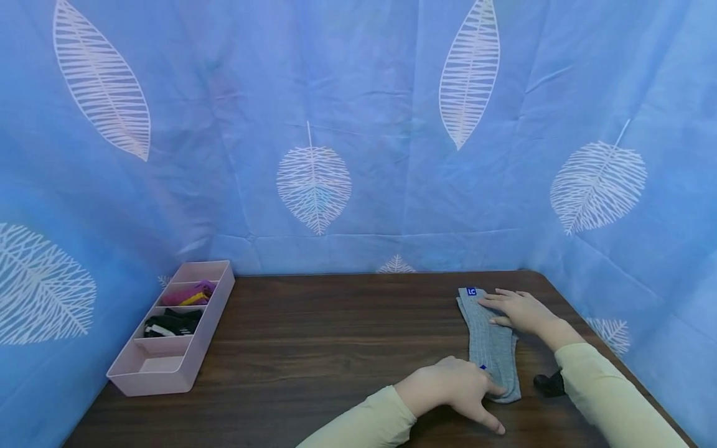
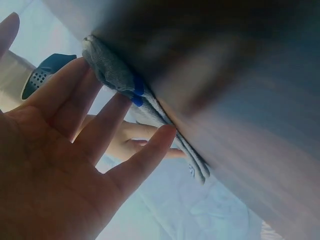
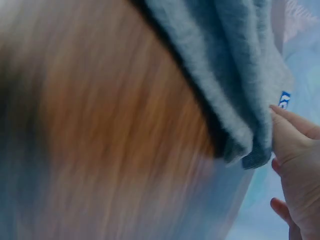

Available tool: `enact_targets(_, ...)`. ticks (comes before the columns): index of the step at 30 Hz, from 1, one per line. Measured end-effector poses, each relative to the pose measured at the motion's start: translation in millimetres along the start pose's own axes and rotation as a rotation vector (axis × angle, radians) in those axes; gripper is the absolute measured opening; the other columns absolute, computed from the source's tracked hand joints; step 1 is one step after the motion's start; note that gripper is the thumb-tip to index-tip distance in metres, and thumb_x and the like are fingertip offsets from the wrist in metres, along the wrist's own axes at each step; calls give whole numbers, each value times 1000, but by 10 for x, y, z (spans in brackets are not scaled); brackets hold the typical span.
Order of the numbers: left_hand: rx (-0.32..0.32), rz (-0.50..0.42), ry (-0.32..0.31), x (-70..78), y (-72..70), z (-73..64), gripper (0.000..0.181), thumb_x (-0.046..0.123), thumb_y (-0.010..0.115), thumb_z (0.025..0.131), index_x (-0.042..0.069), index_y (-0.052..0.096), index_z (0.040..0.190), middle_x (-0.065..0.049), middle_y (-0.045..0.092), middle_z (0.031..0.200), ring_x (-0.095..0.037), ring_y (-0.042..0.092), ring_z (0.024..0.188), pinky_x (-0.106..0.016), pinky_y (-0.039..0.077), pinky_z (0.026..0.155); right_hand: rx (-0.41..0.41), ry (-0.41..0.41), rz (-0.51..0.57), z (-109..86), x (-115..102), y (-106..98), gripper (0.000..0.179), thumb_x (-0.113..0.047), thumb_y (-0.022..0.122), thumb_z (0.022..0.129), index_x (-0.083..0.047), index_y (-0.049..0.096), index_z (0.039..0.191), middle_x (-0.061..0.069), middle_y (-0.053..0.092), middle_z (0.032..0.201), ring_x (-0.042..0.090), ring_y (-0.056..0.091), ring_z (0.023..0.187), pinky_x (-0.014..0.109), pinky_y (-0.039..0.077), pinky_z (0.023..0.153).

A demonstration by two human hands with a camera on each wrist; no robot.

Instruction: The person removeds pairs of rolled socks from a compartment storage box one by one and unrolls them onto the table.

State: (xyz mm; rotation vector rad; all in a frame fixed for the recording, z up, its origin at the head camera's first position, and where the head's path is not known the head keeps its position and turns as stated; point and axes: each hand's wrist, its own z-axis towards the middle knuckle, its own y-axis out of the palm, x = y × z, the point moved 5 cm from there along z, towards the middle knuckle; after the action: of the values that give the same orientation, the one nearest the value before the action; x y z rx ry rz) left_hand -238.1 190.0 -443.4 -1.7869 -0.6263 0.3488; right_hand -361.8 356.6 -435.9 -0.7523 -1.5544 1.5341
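Grey socks (image 1: 488, 342) with left hand (image 1: 455, 387) spread on near end, right hand (image 1: 522, 311) spread at far end

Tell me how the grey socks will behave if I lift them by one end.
The grey socks would probably sag: their knit looks soft and pliable. They are likely light, since only thin fabric shows. The layers might slip apart, as their edges lie visibly separate near the right hand.
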Motion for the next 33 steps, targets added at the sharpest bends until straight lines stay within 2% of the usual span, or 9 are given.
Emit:
enact_targets(5, -58, -19, -46, 91, -33, 193, 60, 70, 52, 87, 61, 25, 139, 39, 35, 143, 9, 41, 132, -27, 45, 103, 36, 20, -28, -101, 224, 18, 52, -42, 64, 89, -17, 59, 134, 16, 60, 134, 45, 50, 127, 66, 38, 97)
enact_targets(10, -100, 3, -71, 155, -41, 338, 63, 71, 48, 88, 63, 14, 139, 45, 19, 146, 13, 28, 138, -30, 34, 113, 39, 23, -47, -148, 404, 16, 53, -43, 63, 90, -15, 59, 134, 16, 61, 133, 46, 50, 126, 66, 39, 96)
enact_targets(12, -113, 13, -70, 186, -39, 395, 63, 72, 46, 88, 64, 10, 139, 46, 13, 147, 13, 22, 140, -30, 30, 116, 23, 32, -58, -169, 470, 16, 53, -42, 64, 90, -15, 58, 135, 16, 61, 133, 47, 50, 126, 67, 39, 96)
enact_targets(16, -135, 19, -66, 240, -43, 511, 62, 71, 43, 90, 65, 6, 139, 47, 6, 146, 16, 12, 141, -28, 29, 116, -16, 59, -78, -218, 594, 31, 54, -43, 64, 89, -14, 58, 135, 17, 61, 132, 48, 49, 126, 67, 38, 96)
enact_targets(23, -173, -3, -85, 307, -67, 688, 63, 71, 42, 90, 67, 0, 137, 49, 0, 145, 20, 5, 139, -28, 25, 118, -94, 129, -74, -273, 794, 77, 59, -43, 63, 89, -13, 54, 139, 20, 65, 125, 51, 48, 124, 70, 36, 95)
enact_targets(29, -224, -3, -65, 374, -100, 816, 69, 69, 44, 91, 65, -6, 138, 48, -7, 145, 20, -2, 139, -29, 21, 119, -141, 227, -132, -299, 929, 84, 61, -45, 65, 87, -11, 54, 138, 23, 65, 123, 52, 48, 123, 70, 36, 94)
enact_targets(33, -249, 37, -61, 382, -107, 847, 71, 69, 43, 91, 63, -9, 139, 46, -10, 146, 20, -5, 140, -29, 20, 120, -141, 253, -102, -293, 964, 122, 64, -44, 66, 87, -9, 53, 138, 26, 64, 123, 54, 49, 120, 70, 38, 90)
